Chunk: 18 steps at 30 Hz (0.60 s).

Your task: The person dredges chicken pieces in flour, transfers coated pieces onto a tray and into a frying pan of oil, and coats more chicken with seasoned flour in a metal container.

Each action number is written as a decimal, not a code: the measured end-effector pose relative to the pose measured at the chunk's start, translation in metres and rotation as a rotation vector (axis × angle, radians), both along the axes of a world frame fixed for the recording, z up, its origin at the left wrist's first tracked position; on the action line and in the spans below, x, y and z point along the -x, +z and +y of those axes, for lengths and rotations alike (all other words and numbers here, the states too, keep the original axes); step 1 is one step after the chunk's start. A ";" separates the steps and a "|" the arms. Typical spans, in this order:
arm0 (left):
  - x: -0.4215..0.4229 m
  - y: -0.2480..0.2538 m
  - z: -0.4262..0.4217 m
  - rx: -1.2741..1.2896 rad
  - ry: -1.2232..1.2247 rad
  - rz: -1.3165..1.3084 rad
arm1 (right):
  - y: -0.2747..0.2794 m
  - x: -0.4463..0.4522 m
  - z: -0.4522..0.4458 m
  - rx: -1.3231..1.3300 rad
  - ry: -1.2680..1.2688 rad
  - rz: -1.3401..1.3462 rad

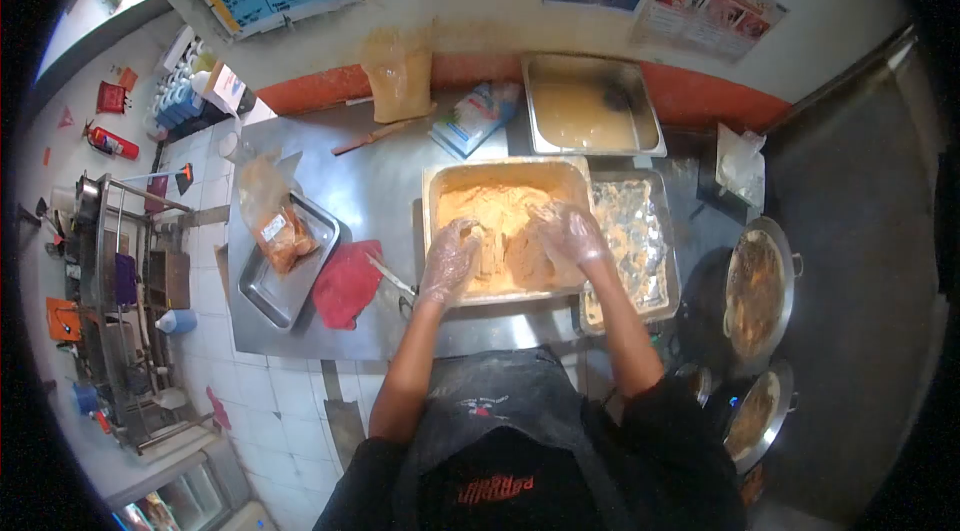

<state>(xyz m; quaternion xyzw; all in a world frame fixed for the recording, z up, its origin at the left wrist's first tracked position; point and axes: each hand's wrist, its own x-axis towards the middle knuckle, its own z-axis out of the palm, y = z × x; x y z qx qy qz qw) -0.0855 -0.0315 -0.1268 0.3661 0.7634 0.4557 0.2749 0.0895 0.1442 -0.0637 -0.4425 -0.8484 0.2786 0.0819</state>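
Note:
My left hand (452, 259), in a clear plastic glove dusted with flour, is inside the left part of a deep metal pan (432, 193). Its fingers are loosely curved beside a pale floured lump (488, 253). Orange-tinted flour (500, 199) fills the pan. On the right side, my gloved right hand (570, 233) reaches in with fingers extended leftward, touching the flour. Below those fingers lies a browner mound (530, 263), coated in flour; its kind is unclear. Neither hand visibly grips anything, though the fingertips are partly hidden.
Right of the pan sits a flour-crusted tray (632, 241), with a steel pan of yellowish liquid (585, 111) behind. Two pans (760, 286) of oil stand far right. Leftward are tongs (392, 274), a red cloth (346, 283) and a tray (272, 299) holding bagged meat (288, 236).

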 end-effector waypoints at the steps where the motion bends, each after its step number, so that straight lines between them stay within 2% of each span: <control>1: -0.004 0.010 -0.006 0.008 0.000 -0.004 | 0.000 0.001 -0.001 0.021 0.086 -0.055; 3: -0.005 0.031 -0.007 0.036 -0.047 -0.033 | 0.007 0.005 -0.003 0.031 0.175 -0.105; 7: -0.008 0.019 -0.009 -0.037 -0.045 0.020 | 0.053 -0.001 -0.021 -0.051 0.114 -0.108; 9: -0.011 0.025 -0.009 0.009 -0.020 -0.016 | 0.050 -0.001 -0.022 -0.114 0.114 -0.068; 11: -0.012 0.009 -0.010 -0.028 -0.030 -0.029 | 0.016 -0.006 -0.012 -0.158 0.243 -0.162; 13: -0.009 0.017 -0.011 -0.077 -0.029 -0.027 | 0.033 -0.002 -0.019 -0.142 0.269 -0.085; 16: -0.011 0.022 -0.015 0.045 -0.044 -0.016 | 0.050 -0.005 -0.027 -0.058 0.172 -0.118; 18: -0.010 0.023 -0.012 -0.010 -0.046 0.018 | 0.054 -0.010 -0.033 -0.175 0.148 -0.035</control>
